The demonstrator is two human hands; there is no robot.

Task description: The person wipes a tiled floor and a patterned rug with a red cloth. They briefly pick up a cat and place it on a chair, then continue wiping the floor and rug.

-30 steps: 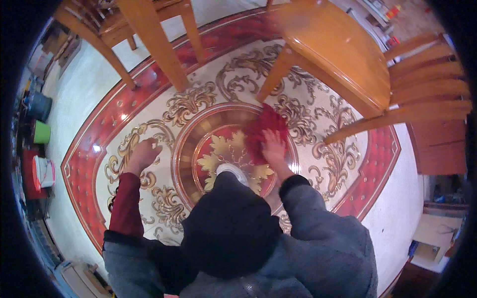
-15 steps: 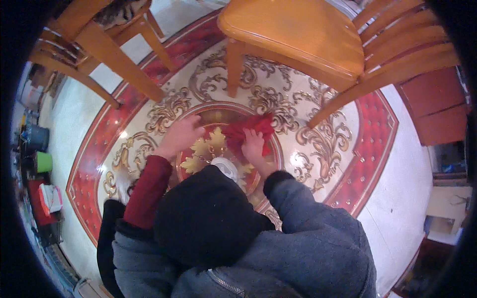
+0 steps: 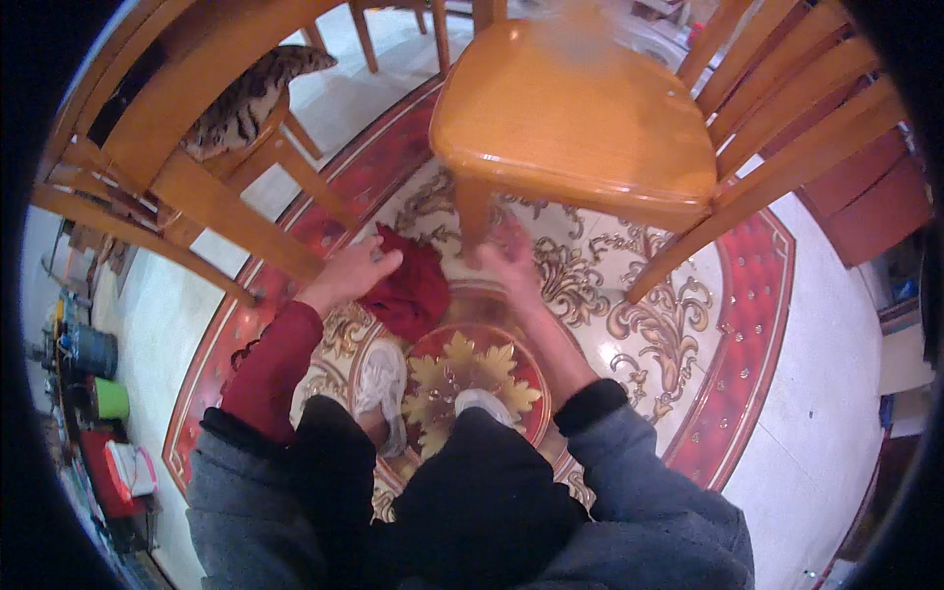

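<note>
My left hand [image 3: 346, 272] is closed on a crumpled dark red cloth [image 3: 411, 290], which spreads to the right of the fingers, low over the patterned floor. Slightly smeared by motion, my right hand [image 3: 509, 258] holds nothing and its fingers are apart. It is right beside the front leg [image 3: 473, 211] of an orange-brown wooden chair [image 3: 580, 108]; whether it touches the leg I cannot tell.
More wooden chairs stand at the left, one with an animal-print cushion [image 3: 251, 98]. My shoes [image 3: 382, 388] rest on the floor medallion [image 3: 462, 364]. Along the far left are a green bin [image 3: 110, 398] and a dark bucket [image 3: 90, 351]. A reddish-brown cabinet [image 3: 865, 197] stands at right.
The red cloth has gone from under my right hand to my left hand, farther left. My right hand has moved forward to the chair leg. The view has shifted, showing both shoes.
</note>
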